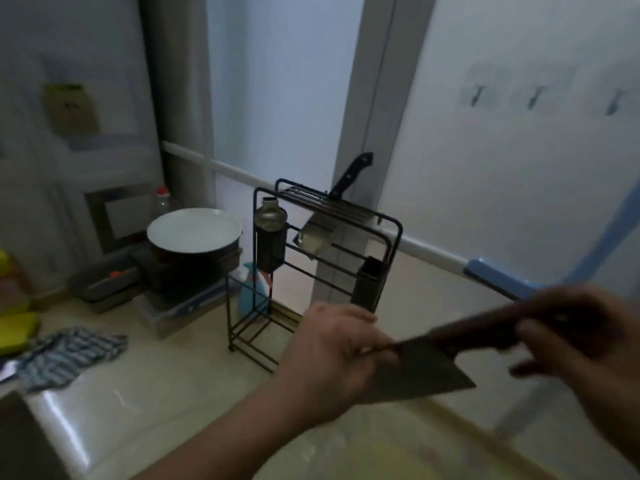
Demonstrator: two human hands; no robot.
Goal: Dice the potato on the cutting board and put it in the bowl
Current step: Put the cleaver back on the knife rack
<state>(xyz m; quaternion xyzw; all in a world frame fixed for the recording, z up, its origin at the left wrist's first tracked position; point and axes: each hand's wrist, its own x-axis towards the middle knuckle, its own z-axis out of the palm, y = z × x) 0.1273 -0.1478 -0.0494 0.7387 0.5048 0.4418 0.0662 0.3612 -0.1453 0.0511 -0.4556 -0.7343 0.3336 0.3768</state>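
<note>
Surface: pale beige counter (145,403), glossy, runs to the white tiled wall (502,168) at the far side. A white rail (221,168) follows the wall base. Light is dim, frame blurred by motion.

Cutting board (398,459): only a blurred yellowish patch at the near edge, below the hands. Potato and bowl: cannot tell where they are, nothing readable on that patch.

Hands: two. Right hand (581,344) has its grip curled round the dark handle of the cleaver (422,368), held in the air above the near counter, blade pointing left and down. Left hand (332,358) is at the blade's left end, fingers curled against it; whether it pinches the blade or only touches it, cannot tell.

Counts:
- Knives: 2. The cleaver in hand, plus one black-handled knife (349,176) stuck in the top of the rack.
- Black wire rack (311,271): 1, far centre, carrying a metal canister (270,216) on its left and a dark square holder (369,282) on its right.
- White plate (194,230): 1, far left, lying on top of a dark pot.
- Checked cloth (69,355): 1, crumpled at near left.
- Wall hooks (478,95): 3, upper right, in a row.
- Red-capped bottle (162,199): 1, behind the plate.
- Blue spray bottle (251,289): 1, behind the rack's lower frame.
</note>
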